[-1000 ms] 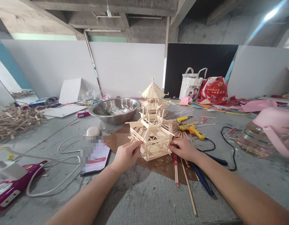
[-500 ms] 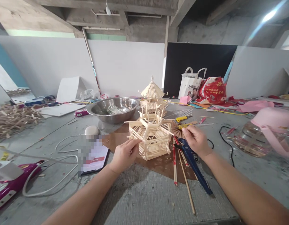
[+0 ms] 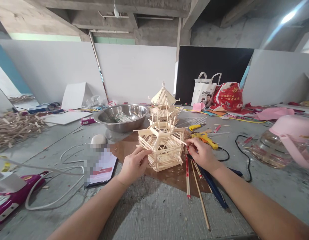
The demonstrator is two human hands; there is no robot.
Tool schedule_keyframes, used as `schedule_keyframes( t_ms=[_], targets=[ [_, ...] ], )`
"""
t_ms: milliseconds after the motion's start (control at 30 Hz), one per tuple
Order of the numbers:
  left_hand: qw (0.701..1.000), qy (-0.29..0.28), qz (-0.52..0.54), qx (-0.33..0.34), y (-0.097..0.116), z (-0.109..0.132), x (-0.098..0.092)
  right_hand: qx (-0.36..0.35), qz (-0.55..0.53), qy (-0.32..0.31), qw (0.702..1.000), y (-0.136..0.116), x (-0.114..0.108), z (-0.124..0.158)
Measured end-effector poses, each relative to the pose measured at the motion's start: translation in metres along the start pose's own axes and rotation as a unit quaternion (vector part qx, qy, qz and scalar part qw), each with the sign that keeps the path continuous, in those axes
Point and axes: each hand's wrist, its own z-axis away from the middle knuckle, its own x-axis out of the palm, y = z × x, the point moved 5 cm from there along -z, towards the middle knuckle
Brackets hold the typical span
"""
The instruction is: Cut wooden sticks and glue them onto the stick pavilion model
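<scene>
A pagoda model of pale wooden sticks [image 3: 167,155] stands on a brown sheet [image 3: 129,142], with a pointed-roof stick tower [image 3: 163,97] just behind it. My left hand [image 3: 136,165] is closed, thumb and forefinger pinching the model's near left corner. At the opposite side my right hand [image 3: 203,153] is also closed, its fingertips against the end of a stick jutting from the model's right. Whatever lies between those fingertips is hidden. Beneath the right wrist lie blue-handled cutters [image 3: 217,191], partly covered. Loose sticks with red wrapping [image 3: 187,176] rest beside them.
Behind the right hand lie a yellow glue gun [image 3: 207,138] and a yellow cutter knife [image 3: 194,127]. A steel basin [image 3: 121,125] and a phone [image 3: 104,166] are on the left, near a purple power strip [image 3: 16,193]. A pink-lidded jug [image 3: 272,146] stands at right.
My right hand has moved left and in to the model's right side, uncovering the glue gun; the cutters beneath it have shifted, with one handle now swung out to the right. My left hand stays put.
</scene>
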Motion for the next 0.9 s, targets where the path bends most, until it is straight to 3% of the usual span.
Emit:
schedule_keyframes(
  t_ms=[267,900],
  targets=[
    [1.000,-0.015,0.003,-0.001,0.002,0.001,0.003,-0.038,-0.002,0.024,0.999,0.000,0.000,0.000],
    [1.000,-0.009,0.004,0.022,0.000,0.003,0.006,-0.067,-0.078,-0.001,0.995,-0.010,0.001,0.003]
  ],
)
